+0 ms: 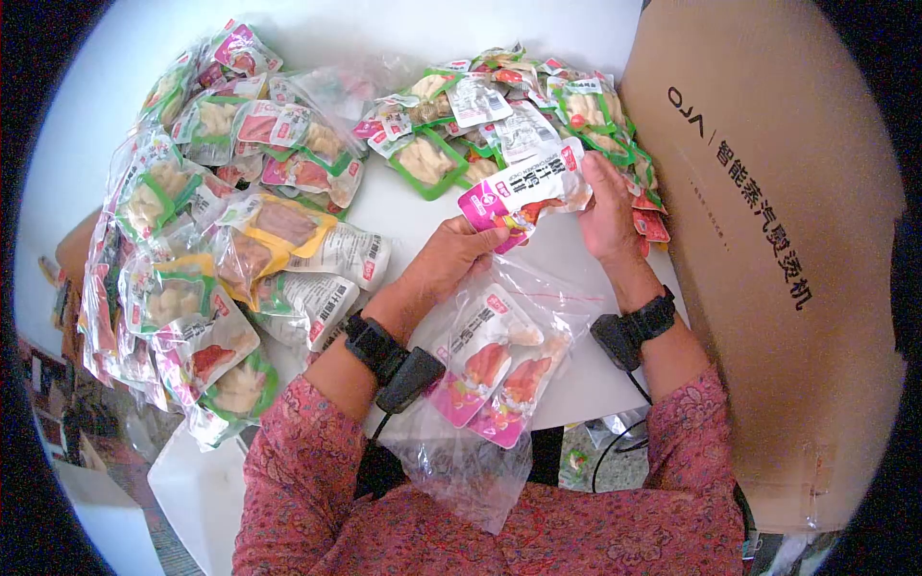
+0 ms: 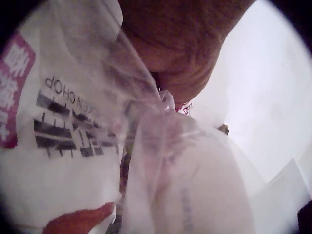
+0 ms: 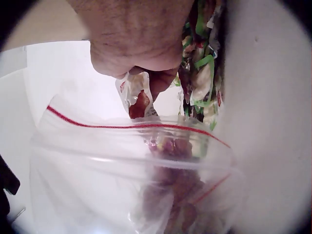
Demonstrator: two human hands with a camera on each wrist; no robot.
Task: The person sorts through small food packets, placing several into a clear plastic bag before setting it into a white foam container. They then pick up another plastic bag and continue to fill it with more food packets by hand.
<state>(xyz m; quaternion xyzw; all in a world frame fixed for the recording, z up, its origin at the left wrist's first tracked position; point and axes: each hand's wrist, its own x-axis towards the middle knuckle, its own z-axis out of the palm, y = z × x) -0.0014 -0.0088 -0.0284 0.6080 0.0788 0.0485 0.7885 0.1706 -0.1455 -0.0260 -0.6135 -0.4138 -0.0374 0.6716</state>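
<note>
A white and pink chicken chop packet (image 1: pixel 528 192) is held up between both hands. My left hand (image 1: pixel 451 257) pinches its pink lower-left end with thumb and fingers. The right hand (image 1: pixel 607 206) grips the far right end, and in the right wrist view its fingers close around the packet's pale tip (image 3: pixel 135 92). Below the hands hangs a clear zip bag (image 1: pixel 471 475) with a red seal line, its upper edge close to my left hand. Inside it lie two similar packets (image 1: pixel 490 355), side by side. In the left wrist view the bag's film partly veils the left hand's fingertips.
A large heap of vacuum-packed food (image 1: pixel 173 192) in clear bags covers the left of the white table (image 1: pixel 403 216). Another pile of packets (image 1: pixel 432 158) lies behind the hands. The tall brown carton (image 1: pixel 759 240) stands along the right side.
</note>
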